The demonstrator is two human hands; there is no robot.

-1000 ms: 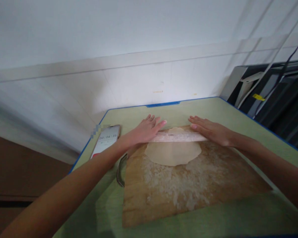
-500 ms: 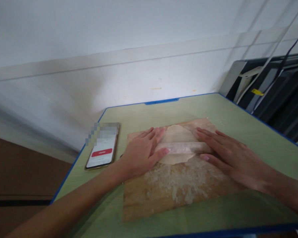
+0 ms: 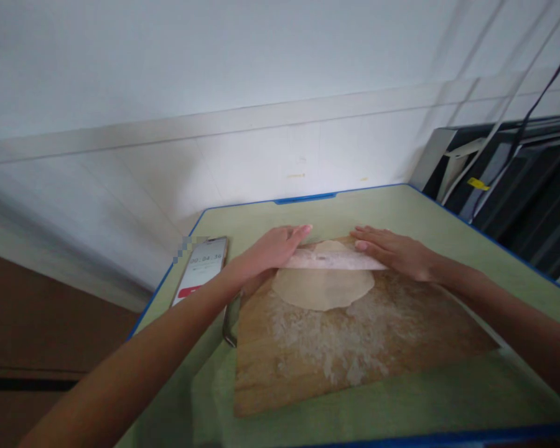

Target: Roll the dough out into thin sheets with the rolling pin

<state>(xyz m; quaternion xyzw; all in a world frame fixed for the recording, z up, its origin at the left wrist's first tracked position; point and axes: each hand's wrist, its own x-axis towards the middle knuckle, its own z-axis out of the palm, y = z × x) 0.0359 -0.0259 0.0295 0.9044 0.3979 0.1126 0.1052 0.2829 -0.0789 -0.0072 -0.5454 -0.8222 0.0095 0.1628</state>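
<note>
A flour-dusted rolling pin [image 3: 324, 259] lies across the far part of a thin round sheet of dough [image 3: 324, 289]. My left hand [image 3: 277, 244] rests on the pin's left end, fingers stretched forward and the palm over it. On the right end lies my right hand [image 3: 389, 249], flat with extended fingers and its thumb along the near side. Both ends of the pin are hidden beneath the hands. Under the dough is a wooden board [image 3: 261, 373], strewn with flour [image 3: 336, 342] on its near half.
The board sits on a green table [image 3: 270, 218] with a blue edge. At the left a phone [image 3: 208, 264] shows a timer, partly covered by my left forearm. A metal handle [image 3: 228, 333] pokes out beside the board. Dark flat panels [image 3: 532, 180] lean at the right; a white wall stands behind.
Both hands and the rolling pin have moved away from me, toward the dough's far edge. More of the dough's near part shows. My left forearm now covers part of the phone.
</note>
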